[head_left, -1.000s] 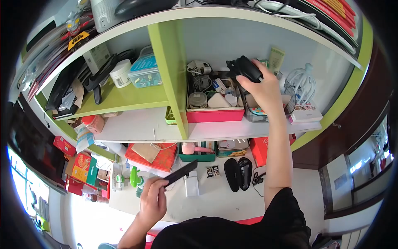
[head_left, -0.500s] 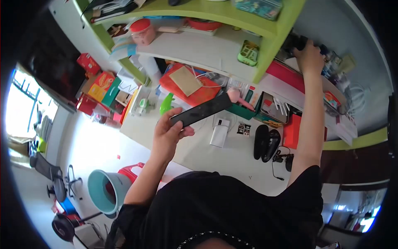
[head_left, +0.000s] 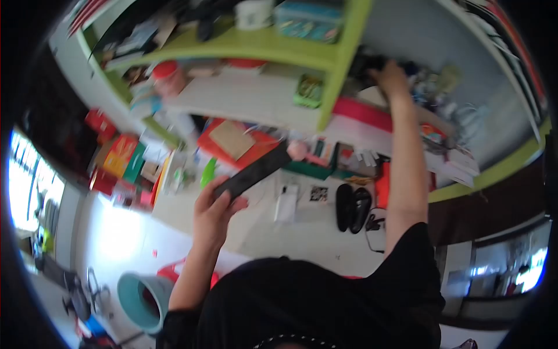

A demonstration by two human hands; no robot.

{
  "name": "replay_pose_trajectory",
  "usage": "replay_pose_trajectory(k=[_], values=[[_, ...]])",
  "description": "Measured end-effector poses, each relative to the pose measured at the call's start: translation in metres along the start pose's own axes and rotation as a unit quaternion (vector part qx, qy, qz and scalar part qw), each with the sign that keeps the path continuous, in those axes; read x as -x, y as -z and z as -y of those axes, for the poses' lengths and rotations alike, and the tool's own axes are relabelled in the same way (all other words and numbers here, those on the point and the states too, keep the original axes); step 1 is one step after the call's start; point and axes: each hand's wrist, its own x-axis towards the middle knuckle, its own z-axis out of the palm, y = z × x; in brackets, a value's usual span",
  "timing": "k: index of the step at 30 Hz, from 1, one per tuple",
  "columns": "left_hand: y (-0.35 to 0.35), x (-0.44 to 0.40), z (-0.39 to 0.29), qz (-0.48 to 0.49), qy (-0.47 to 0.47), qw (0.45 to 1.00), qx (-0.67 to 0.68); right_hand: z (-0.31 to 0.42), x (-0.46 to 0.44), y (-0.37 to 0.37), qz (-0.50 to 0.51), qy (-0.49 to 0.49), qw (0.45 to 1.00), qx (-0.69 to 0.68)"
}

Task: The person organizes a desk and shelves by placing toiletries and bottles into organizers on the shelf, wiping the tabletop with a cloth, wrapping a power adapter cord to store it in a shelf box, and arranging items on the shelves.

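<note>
My left hand (head_left: 214, 210) is closed around one end of a long, flat black box (head_left: 256, 171). The box slants up to the right over the white desk (head_left: 256, 227). My right hand (head_left: 392, 80) reaches into a cluttered shelf compartment at the upper right, among dark items (head_left: 366, 67). Blur and clutter hide its fingertips, so I cannot make out what they touch. Below the box lie a white phone-like object (head_left: 286, 203) and an open black case (head_left: 352, 208). A pink object with a handle (head_left: 299, 151) is just past the box's far end.
Green-edged shelves (head_left: 232, 51) rise behind the desk, holding a red-lidded jar (head_left: 167, 78) and a small green tin (head_left: 309, 90). An orange-red packet (head_left: 232, 139) lies at the back. A teal bin (head_left: 142, 299) stands on the floor at lower left.
The camera view has shifted, so the shelves and desk appear further left and more of the upper shelf shows. Both hands keep much the same pose, the left still holding the black box.
</note>
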Motion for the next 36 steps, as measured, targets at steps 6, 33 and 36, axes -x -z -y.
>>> replay_pose_trajectory(k=[6,33,36], values=[[0.004,0.000,0.013,0.013,0.008,1.000,-0.001,0.008,0.003,0.046,0.088,0.015,0.995,0.044],[-0.048,-0.025,0.050,0.203,0.069,0.977,0.014,0.008,0.244,0.018,0.367,-0.023,0.720,-0.589],[-0.050,-0.021,0.049,0.215,0.048,0.975,-0.035,0.000,0.235,0.020,0.284,0.024,0.724,-0.629]])
